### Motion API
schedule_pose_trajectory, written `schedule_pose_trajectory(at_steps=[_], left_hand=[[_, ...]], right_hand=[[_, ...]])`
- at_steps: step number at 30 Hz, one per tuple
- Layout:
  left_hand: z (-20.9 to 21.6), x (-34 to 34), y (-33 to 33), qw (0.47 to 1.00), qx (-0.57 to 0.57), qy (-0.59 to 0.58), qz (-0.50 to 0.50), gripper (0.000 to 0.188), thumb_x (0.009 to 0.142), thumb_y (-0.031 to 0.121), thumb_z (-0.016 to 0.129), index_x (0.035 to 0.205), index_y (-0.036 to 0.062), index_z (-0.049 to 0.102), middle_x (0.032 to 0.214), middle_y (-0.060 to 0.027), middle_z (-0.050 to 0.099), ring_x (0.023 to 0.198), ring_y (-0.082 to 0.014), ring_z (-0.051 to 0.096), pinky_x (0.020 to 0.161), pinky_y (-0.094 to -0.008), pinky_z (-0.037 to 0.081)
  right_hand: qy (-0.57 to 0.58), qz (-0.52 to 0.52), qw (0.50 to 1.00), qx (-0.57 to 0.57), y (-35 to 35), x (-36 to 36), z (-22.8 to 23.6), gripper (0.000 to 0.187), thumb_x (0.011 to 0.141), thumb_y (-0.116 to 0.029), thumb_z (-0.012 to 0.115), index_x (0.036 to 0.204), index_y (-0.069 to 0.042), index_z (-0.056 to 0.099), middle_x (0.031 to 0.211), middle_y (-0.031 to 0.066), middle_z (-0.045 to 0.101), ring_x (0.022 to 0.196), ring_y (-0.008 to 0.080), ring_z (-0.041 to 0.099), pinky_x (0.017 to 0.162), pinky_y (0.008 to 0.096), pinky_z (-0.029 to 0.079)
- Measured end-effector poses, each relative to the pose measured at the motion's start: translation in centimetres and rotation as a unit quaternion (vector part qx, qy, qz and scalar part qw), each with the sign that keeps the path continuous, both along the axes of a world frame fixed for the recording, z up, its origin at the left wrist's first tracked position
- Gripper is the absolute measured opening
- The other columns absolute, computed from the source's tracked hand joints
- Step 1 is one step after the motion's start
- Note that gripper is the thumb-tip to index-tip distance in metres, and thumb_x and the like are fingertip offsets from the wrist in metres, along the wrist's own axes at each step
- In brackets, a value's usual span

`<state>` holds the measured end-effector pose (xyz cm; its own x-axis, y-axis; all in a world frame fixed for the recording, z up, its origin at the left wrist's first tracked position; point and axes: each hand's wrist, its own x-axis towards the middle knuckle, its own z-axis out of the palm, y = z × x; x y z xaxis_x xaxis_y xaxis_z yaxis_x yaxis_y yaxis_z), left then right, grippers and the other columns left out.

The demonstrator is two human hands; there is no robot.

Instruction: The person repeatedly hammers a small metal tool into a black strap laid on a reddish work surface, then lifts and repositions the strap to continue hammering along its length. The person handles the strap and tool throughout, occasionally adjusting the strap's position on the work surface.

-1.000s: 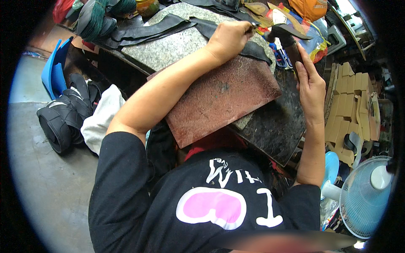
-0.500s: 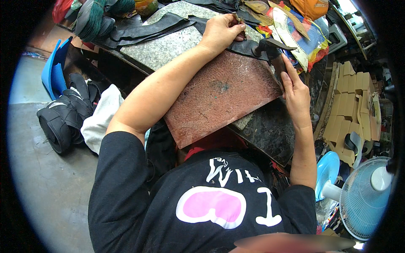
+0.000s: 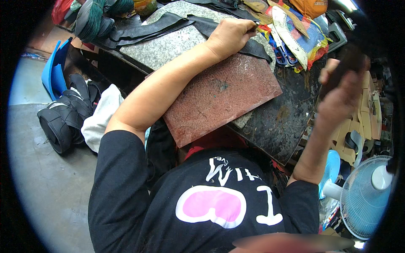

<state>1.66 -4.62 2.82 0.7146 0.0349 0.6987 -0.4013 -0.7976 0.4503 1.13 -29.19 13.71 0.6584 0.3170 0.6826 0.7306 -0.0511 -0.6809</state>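
My left hand (image 3: 233,37) is closed in a pinch over the far part of the workbench. What its fingertips hold is mostly hidden; only a small dark bit shows. Under and beside that hand lies a black leather strip (image 3: 256,50), reaching across the speckled stone slab (image 3: 179,44) and touching the reddish-brown board (image 3: 219,92). Raised off to the right, my right hand (image 3: 344,95) grips a hammer (image 3: 346,67) by its dark handle. Motion smears the hand and the hammer, and the hammer's head fades into the dark rim.
Blue-handled scissors (image 3: 287,58) and a pale curved template (image 3: 291,36) lie right of the slab. More black strips (image 3: 143,33) and green cord (image 3: 90,21) are at the far left. A fan (image 3: 365,196) stands low right, beside cardboard pieces (image 3: 365,105).
My right hand has swung the hammer up and to the right, away from the strip, uncovering the scissors. My left hand has shifted slightly right and nearer, still pinching.
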Motion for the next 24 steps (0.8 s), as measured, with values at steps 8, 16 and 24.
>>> schedule_pose_trajectory(at_steps=[8, 16, 24], left_hand=[[-1.0, 0.2, 0.4, 0.998, -0.048, 0.023, 0.038, 0.022, 0.089, 0.019, 0.070, 0.098, -0.0006, 0.069, 0.086, -0.0179, 0.070, 0.076, -0.0272, 0.071, 0.068, -0.0353, 0.055], [-2.0, 0.8, 1.0, 0.905, -0.402, 0.129, -0.053, 0.015, 0.092, 0.010, 0.067, 0.099, -0.0036, 0.069, 0.084, -0.0091, 0.073, 0.070, -0.0123, 0.071, 0.064, -0.0241, 0.059], [-1.3, 0.2, 0.5, 0.918, -0.366, 0.140, -0.054, 0.017, 0.093, 0.010, 0.067, 0.101, -0.0046, 0.069, 0.088, -0.0083, 0.072, 0.075, -0.0114, 0.070, 0.067, -0.0239, 0.059]], right_hand=[[0.111, -0.063, 0.954, -0.270, -1.9, 1.2, -7.0, 0.039, 0.101, -0.029, 0.058, 0.140, -0.026, 0.057, 0.098, 0.0139, 0.073, 0.078, 0.0148, 0.068, 0.070, 0.0320, 0.053], [0.080, -0.121, 0.919, -0.368, -1.4, -0.1, -8.2, 0.041, 0.100, -0.035, 0.055, 0.141, -0.036, 0.052, 0.102, 0.0192, 0.071, 0.093, 0.0371, 0.070, 0.076, 0.0444, 0.054], [0.102, -0.083, 0.937, -0.324, -1.5, 0.5, -7.8, 0.038, 0.100, -0.030, 0.058, 0.138, -0.029, 0.058, 0.094, 0.0144, 0.074, 0.077, 0.0280, 0.072, 0.067, 0.0367, 0.053]])
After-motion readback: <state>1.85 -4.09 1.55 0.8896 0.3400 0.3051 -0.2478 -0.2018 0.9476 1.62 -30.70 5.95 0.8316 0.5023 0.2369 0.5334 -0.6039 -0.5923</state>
